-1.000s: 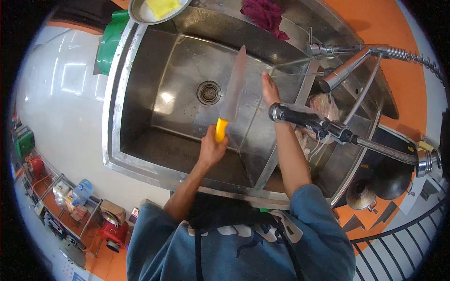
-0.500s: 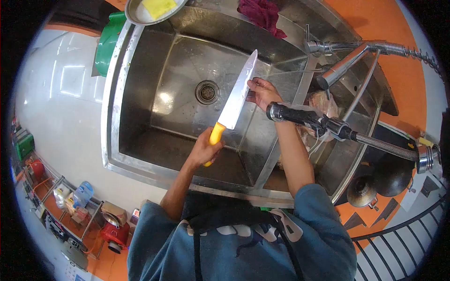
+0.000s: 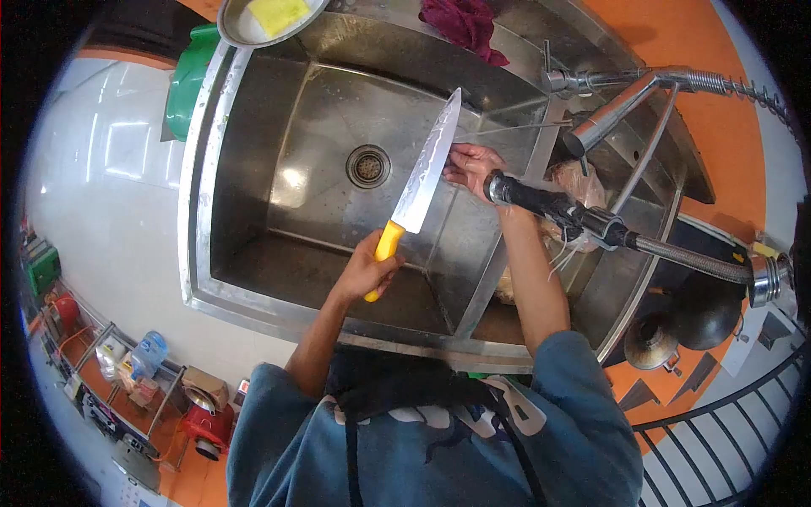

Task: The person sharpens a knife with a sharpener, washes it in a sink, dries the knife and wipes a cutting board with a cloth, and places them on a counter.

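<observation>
A large knife with a yellow handle (image 3: pixel 387 245) is tilted over the sink basin (image 3: pixel 329 110), its wide wet blade (image 3: pixel 429 169) pointing up and to the right. My left hand (image 3: pixel 365 272) is closed around the handle. Beside the blade's right edge is my right hand (image 3: pixel 473 169), its fingers loosely bent and partly apart; whether the fingertips touch the metal is hard to see. A thin stream of water from the tap (image 3: pixel 604 122) runs leftward to the blade just above this hand. Water drops glisten on the blade.
A black spray head (image 3: pixel 541 201) on a hose crosses over my right forearm. In the right basin lies something pale in clear plastic (image 3: pixel 583 182). A dark red cloth (image 3: pixel 463 25) and a bowl (image 3: pixel 241 34) with a yellow sponge (image 3: pixel 277 13) rest on the far rim.
My right hand has shifted slightly down the blade's edge, and its fingers have drawn closer together. More water shows across the blade. My left hand keeps its hold on the handle.
</observation>
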### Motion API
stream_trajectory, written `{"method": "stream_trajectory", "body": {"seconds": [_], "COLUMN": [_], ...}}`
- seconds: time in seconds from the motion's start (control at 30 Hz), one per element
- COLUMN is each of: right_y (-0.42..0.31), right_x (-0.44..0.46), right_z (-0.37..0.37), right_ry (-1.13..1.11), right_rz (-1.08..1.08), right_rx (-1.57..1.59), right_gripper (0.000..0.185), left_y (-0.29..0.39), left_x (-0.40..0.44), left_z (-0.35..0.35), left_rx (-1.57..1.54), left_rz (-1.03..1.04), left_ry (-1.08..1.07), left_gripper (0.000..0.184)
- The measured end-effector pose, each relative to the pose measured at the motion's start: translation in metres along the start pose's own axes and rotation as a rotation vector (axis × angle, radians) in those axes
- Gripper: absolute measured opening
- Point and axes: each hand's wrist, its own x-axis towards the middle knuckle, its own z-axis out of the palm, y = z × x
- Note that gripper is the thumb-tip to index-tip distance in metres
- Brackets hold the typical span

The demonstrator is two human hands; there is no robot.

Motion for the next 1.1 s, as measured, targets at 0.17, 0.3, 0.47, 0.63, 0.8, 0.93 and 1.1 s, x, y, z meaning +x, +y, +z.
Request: {"method": "stream_trajectory", "body": {"seconds": [0.17, 0.3, 0.47, 0.63, 0.8, 0.93, 1.1], "right_y": [-0.037, -0.084, -0.127, -0.183, -0.193, -0.179, -0.18], "right_x": [-0.004, -0.004, 0.006, 0.013, 0.004, -0.009, -0.015], "right_z": [0.007, -0.011, -0.006, -0.007, 0.013, 0.007, -0.005], "right_ry": [0.187, 0.392, 0.531, 0.391, 0.403, 0.244, 0.207], "right_rz": [-0.142, -0.103, -0.191, -0.513, -0.486, -0.607, -0.565], "right_rx": [-0.045, -0.359, -0.817, -0.795, -0.514, -0.201, -0.165], "right_gripper": [0.036, 0.033, 0.047, 0.03, 0.047, 0.056, 0.056], "left_y": [-0.008, -0.014, -0.013, -0.021, -0.015, -0.008, 0.003], "left_x": [0.002, 0.001, 0.002, -0.003, -0.018, -0.036, -0.069], "left_z": [0.0, -0.004, -0.006, -0.01, -0.013, -0.017, -0.031], "left_rx": [-0.01, 0.081, 0.265, 0.372, 0.388, 0.502, 0.555], "left_rz": [0.011, 0.029, 0.016, 0.031, 0.065, 0.063, 0.044], "left_ry": [0.052, 0.127, 0.16, 0.196, 0.226, 0.319, 0.345], "left_gripper": [0.03, 0.032, 0.036, 0.04, 0.045, 0.049, 0.051]}}
